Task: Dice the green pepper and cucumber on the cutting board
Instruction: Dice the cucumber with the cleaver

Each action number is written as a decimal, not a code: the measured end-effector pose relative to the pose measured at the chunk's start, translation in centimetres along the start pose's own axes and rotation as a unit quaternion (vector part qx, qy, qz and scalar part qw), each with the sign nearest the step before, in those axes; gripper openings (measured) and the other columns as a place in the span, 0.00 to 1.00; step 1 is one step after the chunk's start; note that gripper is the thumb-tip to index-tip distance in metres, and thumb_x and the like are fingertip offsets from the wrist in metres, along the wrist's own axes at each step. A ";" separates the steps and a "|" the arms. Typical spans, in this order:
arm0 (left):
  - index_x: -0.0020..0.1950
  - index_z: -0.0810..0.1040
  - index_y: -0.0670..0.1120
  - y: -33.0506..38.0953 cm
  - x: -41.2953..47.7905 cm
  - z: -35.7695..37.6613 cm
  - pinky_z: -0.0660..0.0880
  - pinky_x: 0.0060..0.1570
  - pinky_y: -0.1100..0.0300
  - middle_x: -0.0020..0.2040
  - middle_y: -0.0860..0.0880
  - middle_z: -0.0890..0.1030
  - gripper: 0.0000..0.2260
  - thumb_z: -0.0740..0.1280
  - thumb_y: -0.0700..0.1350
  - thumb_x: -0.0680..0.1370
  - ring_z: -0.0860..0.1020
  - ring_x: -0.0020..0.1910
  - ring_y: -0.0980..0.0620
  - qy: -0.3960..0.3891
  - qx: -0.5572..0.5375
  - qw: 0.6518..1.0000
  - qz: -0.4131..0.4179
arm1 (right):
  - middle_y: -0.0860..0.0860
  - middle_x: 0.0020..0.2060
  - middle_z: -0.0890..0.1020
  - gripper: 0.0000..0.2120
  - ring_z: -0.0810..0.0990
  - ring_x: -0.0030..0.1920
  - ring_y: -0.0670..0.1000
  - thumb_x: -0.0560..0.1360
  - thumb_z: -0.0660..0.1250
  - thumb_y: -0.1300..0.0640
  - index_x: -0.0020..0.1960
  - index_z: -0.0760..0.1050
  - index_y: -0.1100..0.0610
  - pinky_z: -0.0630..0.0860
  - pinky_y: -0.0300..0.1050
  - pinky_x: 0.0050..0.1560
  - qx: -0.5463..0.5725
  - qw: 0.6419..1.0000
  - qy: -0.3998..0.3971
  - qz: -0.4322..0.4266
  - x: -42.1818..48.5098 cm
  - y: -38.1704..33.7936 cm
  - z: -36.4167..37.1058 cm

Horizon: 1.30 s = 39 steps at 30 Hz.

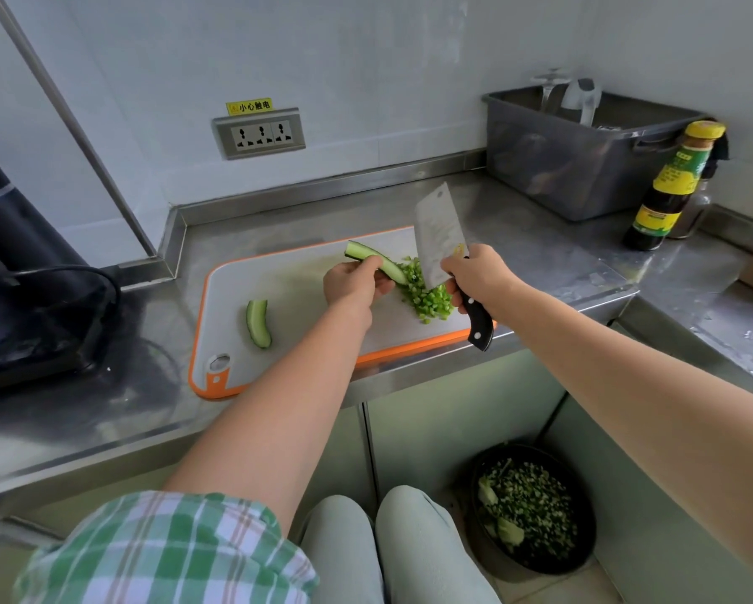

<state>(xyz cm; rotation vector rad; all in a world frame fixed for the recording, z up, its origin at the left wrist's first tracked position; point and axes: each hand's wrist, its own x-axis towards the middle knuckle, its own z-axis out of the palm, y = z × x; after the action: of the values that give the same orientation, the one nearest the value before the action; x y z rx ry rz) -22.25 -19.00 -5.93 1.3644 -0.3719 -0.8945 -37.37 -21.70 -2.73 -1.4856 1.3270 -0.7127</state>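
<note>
The left hand (357, 285) is gripping a long cucumber strip (368, 255), its fingers curled round the strip's near end. The strip is slanting away toward the far left over the middle of the cutting board (278, 276). I cannot tell whether it is resting on the board or hanging just above it. The right hand (479, 272) is clamping the black handle of the cleaver (437, 237), all fingers wrapped tight. The blade is tilting up and away, with its heel just over the pile of diced green pepper (429, 300) on the right part of the board. A second cucumber piece (259, 323) is lying on the near left of the board, well apart from both hands.

Judging by the pile, the pepper is looking finished and the cucumber is the step in hand. To do it well, the strip is best laid cut face down so it is not rocking. It should sit clear of the pepper so the blade is meeting only cucumber. The left fingertips should be tucking back behind the knuckles as the cleaver is coming down. Slitting the strip lengthwise before crossing it should be giving even cubes.

The pile is sitting close to the board's near right edge. The board itself is lying at the lip of the steel bench (540, 237), so loose dice could be tumbling off. The waiting piece is needing the same treatment afterwards.
</note>
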 end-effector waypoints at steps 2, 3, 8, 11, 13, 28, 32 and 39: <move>0.36 0.75 0.39 0.1 0.1 -0.1 0.79 0.27 0.61 0.34 0.42 0.78 0.08 0.69 0.34 0.75 0.77 0.22 0.54 0.003 0.008 1.000 0.006 | 0.56 0.28 0.72 0.09 0.69 0.21 0.51 0.77 0.57 0.64 0.38 0.66 0.59 0.67 0.37 0.21 -0.003 1.000 -0.004 -0.014 0.1 -0.1 0.0; 0.35 0.75 0.39 0.0 0.1 -0.1 0.79 0.28 0.60 0.33 0.42 0.78 0.09 0.69 0.34 0.74 0.77 0.22 0.53 0.005 0.013 1.000 0.009 | 0.56 0.28 0.72 0.08 0.68 0.20 0.51 0.77 0.57 0.64 0.39 0.67 0.59 0.67 0.37 0.21 -0.010 1.000 -0.008 -0.019 0.1 -0.1 0.0; 0.31 0.79 0.38 0.5 0.3 -2.4 0.82 0.41 0.50 0.31 0.42 0.82 0.07 0.68 0.38 0.69 0.78 0.23 0.48 0.023 0.160 0.986 0.029 | 0.56 0.27 0.72 0.08 0.68 0.21 0.52 0.77 0.58 0.64 0.38 0.66 0.59 0.67 0.38 0.22 -0.040 0.998 -0.031 -0.036 -0.5 -0.8 0.7; 0.29 0.82 0.37 1.0 0.8 -4.9 0.82 0.44 0.48 0.30 0.42 0.83 0.06 0.67 0.39 0.62 0.82 0.30 0.44 0.008 0.251 0.968 0.003 | 0.56 0.26 0.73 0.09 0.68 0.20 0.52 0.77 0.58 0.64 0.38 0.67 0.60 0.67 0.38 0.21 -0.134 0.985 -0.099 -0.048 -1.4 -1.7 1.9; 0.26 0.81 0.37 1.5 0.4 -6.4 0.82 0.42 0.49 0.30 0.41 0.82 0.06 0.67 0.35 0.63 0.82 0.31 0.43 0.000 0.269 0.963 -0.024 | 0.56 0.27 0.73 0.09 0.68 0.20 0.51 0.77 0.59 0.62 0.39 0.68 0.61 0.67 0.37 0.21 -0.190 0.971 -0.137 -0.045 -2.1 -2.2 2.8; 0.38 0.78 0.38 1.1 -0.7 -9.2 0.76 0.30 0.61 0.31 0.42 0.80 0.05 0.67 0.39 0.72 0.76 0.22 0.47 0.022 0.405 0.913 0.041 | 0.54 0.49 0.78 0.15 0.73 0.43 0.57 0.74 0.60 0.63 0.58 0.74 0.52 0.60 0.42 0.34 -0.533 0.808 0.053 -0.246 -4.0 -1.5 6.7; 0.38 0.78 0.37 0.8 -0.4 -9.5 0.70 0.21 0.68 0.29 0.45 0.79 0.06 0.67 0.38 0.73 0.74 0.18 0.51 0.024 0.373 0.927 0.013 | 0.53 0.46 0.76 0.14 0.70 0.38 0.56 0.74 0.60 0.65 0.54 0.74 0.51 0.54 0.42 0.28 -0.559 0.777 0.070 -0.281 -4.1 -0.4 6.5; 0.38 0.76 0.36 0.3 0.0 -8.5 0.82 0.37 0.49 0.30 0.41 0.80 0.05 0.69 0.34 0.74 0.77 0.22 0.46 0.000 0.284 0.959 -0.017 | 0.50 0.29 0.72 0.09 0.76 0.32 0.57 0.76 0.61 0.57 0.37 0.67 0.56 0.64 0.41 0.26 -0.347 0.916 -0.021 -0.201 -3.0 -0.8 6.7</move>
<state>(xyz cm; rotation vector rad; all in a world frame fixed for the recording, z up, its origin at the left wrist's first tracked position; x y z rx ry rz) -16.19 -13.23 -7.46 1.9011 -0.6403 -0.8487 -31.74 -16.96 -3.79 -2.3784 1.3197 -0.4646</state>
